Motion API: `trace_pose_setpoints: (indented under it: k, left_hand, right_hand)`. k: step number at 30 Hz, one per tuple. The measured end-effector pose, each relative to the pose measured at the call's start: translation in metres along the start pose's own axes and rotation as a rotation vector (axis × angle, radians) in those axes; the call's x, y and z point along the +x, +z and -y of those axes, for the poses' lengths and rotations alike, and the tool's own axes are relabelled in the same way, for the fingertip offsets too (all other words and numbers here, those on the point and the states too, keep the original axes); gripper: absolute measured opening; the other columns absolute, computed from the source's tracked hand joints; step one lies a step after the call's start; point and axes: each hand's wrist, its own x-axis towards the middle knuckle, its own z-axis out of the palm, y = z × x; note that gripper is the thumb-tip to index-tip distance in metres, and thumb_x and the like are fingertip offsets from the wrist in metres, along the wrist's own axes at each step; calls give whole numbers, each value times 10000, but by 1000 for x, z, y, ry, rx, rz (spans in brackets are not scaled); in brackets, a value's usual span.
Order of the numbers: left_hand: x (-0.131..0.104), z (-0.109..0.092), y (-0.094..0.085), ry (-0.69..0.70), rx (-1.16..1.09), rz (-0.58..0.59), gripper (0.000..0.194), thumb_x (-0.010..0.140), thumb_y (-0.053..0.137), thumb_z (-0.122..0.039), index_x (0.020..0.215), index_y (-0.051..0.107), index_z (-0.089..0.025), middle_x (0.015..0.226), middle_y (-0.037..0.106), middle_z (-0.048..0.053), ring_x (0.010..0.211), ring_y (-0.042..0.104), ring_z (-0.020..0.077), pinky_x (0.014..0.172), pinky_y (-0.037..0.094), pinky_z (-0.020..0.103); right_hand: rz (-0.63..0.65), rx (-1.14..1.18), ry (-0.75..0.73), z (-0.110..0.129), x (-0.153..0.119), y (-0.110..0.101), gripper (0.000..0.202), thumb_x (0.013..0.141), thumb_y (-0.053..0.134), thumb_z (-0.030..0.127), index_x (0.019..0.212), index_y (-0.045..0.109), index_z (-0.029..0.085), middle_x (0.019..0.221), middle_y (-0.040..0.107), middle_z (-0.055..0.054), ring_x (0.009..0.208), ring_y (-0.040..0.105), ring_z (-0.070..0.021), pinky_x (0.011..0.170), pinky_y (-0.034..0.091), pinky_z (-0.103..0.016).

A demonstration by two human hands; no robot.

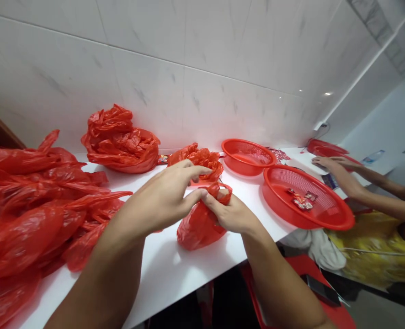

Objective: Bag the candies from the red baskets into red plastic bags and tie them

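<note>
A filled red plastic bag (200,226) rests on the white table in front of me. My right hand (235,212) is closed around its gathered top, and a loop of red plastic shows above the fingers. Just left of that loop, my left hand (173,194) has its fingers stretched out over the bag. Its thumb tip meets my right thumb at the bag's neck. What the bag contains is hidden. Behind both hands lies a bunch of crumpled red bags (202,157).
Many red bags (34,210) heap up on the left, and more fill a red basin (130,167) by the wall. Right of my hands stand an upper red basket (245,170) and a nearer basket (278,205) with small packets (303,201). A co-worker's hands (336,167) are farther right.
</note>
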Motion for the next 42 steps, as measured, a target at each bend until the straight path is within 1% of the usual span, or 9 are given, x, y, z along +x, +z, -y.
trace_pose_setpoints:
  k: [7, 13, 19, 22, 25, 29, 32, 35, 42]
  left_hand:
    - [3, 8, -10, -71, -39, 143, 210, 937, 649, -403, 859, 738, -229, 860, 728, 14, 781, 648, 184, 685, 472, 287]
    - [-4, 3, -15, 70, -150, 210, 167, 960, 652, -378, 972, 724, -228, 1027, 725, 35, 928, 663, 193, 821, 511, 303]
    - [8, 1, 6, 84, -410, 331, 962, 731, 904, -384, 1567, 435, -305, 1440, 626, 119, 1219, 665, 287, 966, 553, 383]
    - [19, 3, 15, 55, -497, 432, 729, 791, 854, -350, 1460, 571, -281, 1310, 712, 84, 1112, 714, 253, 927, 564, 348]
    - [26, 4, 18, -15, -559, 470, 522, 908, 739, -433, 1391, 628, -268, 1076, 769, 48, 971, 732, 226, 838, 574, 320]
    - [31, 2, 23, -64, -601, 342, 393, 1058, 455, -503, 1261, 702, -274, 1053, 757, 41, 1069, 689, 213, 945, 546, 335]
    - [35, 0, 29, -24, -609, 343, 380, 1047, 457, -493, 1087, 727, -228, 1041, 737, 46, 1059, 665, 212, 955, 532, 339]
    - [39, 1, 32, 5, -511, 395, 402, 1018, 488, -494, 858, 686, -183, 820, 676, 20, 778, 623, 169, 739, 512, 277]
    - [35, 38, 9, -220, 27, 205, 365, 970, 535, -467, 803, 736, -212, 774, 711, 30, 690, 611, 183, 620, 423, 277]
  right_hand:
    - [129, 290, 255, -3, -5, -12, 731, 903, 482, 847, 611, 574, 184, 441, 566, -9, 344, 533, -116, 333, 348, -195]
    - [33, 524, 124, -6, 0, -18, 580, 894, 651, 726, 848, 691, 149, 628, 701, -27, 411, 557, -92, 394, 381, -181]
    - [111, 332, -73, 1, -17, -34, 283, 853, 824, 436, 827, 744, 166, 672, 690, -7, 477, 548, -85, 483, 460, -214]
    - [-97, 56, -251, 8, -28, -41, 96, 887, 760, 262, 964, 780, 208, 802, 738, -24, 619, 643, -130, 594, 540, -262]
    - [-411, -301, -506, 11, -34, -42, 248, 874, 644, 78, 991, 777, 251, 908, 760, -28, 808, 705, -177, 732, 589, -321]
    - [-598, -565, -776, 1, -35, -37, 393, 894, 583, 11, 1039, 802, 303, 1103, 755, -58, 1021, 723, -224, 831, 622, -390]
    - [-623, -552, -823, -7, -34, -35, 437, 922, 626, 42, 1150, 801, 372, 1163, 734, -52, 1031, 728, -222, 776, 645, -372]
    - [-576, -501, -808, -13, -35, -40, 413, 925, 713, 125, 1229, 779, 396, 1194, 731, -50, 987, 728, -217, 766, 645, -376]
    - [-476, -301, -655, -52, -69, -75, 113, 928, 747, 242, 950, 832, 314, 1242, 740, -87, 965, 682, -247, 807, 588, -432]
